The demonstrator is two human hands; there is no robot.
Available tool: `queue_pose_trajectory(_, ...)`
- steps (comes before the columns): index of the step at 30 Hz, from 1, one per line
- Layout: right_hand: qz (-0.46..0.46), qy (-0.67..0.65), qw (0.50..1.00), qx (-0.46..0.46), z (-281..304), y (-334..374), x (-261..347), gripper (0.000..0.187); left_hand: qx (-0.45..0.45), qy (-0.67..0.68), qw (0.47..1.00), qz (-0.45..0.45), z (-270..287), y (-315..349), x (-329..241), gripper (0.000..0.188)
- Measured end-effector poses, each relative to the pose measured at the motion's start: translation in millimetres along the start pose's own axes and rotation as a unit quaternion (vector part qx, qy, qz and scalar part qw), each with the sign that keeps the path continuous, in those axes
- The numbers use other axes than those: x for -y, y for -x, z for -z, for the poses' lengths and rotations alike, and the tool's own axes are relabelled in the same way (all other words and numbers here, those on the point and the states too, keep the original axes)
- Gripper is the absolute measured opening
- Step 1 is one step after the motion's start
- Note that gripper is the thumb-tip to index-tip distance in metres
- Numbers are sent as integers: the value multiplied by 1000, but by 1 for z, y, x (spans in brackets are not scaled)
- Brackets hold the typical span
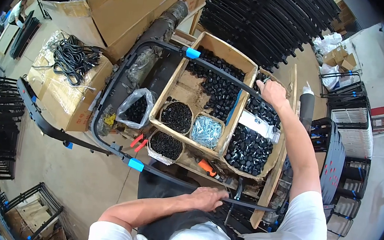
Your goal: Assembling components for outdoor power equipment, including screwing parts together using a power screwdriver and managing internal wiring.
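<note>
Far left: taped carton (73, 110) with a tangle of black cables (74, 58) on top. Then the black frame (220, 71), rounded corners, blue tape (193, 53) on its rails; it spans over the parts boxes, lower rail near the person's body. Inside its outline: clear bag (125, 113) of black parts, red-handled pliers (139, 142), round tub (165, 147) of small black pieces. Wooden box (186, 89) holds black caps plus silver screws (206, 131). Left hand (207, 199) is on the lower rail, fingers curled; can't tell how firmly. Orange tool (208, 167) just beyond. Right: cardboard box (276, 153) of black caps; right hand (273, 92) over its far end, by the upper rail, fingertips hidden, can't tell if gripping.
</note>
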State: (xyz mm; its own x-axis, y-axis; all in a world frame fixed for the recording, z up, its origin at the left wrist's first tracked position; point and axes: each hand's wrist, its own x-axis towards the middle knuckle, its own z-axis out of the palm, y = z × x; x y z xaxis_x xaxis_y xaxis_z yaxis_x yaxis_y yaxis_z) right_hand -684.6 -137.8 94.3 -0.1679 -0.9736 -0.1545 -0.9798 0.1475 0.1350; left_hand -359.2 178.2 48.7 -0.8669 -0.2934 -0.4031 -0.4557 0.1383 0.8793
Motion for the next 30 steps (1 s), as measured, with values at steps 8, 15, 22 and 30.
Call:
queue_pose_trajectory(8, 8, 62, 998, -11, 14, 8, 11, 55, -23, -27, 999, 1, 8, 6, -5, 30)
queue_pose_trajectory(15, 89, 130, 987, 1, 27, 23, 12, 44, 36, -43, 998, -19, 9, 0, -2, 29)
queue_pose_trajectory(22, 94, 146, 980, 102, 24, 11, 12, 42, -37, -21, 997, -59, -4, 4, 9, 31)
queue_pose_trajectory(30, 37, 25, 994, 105, 22, 0, 3, 61, -82, -37, 978, -190, -6, -2, 32, 36)
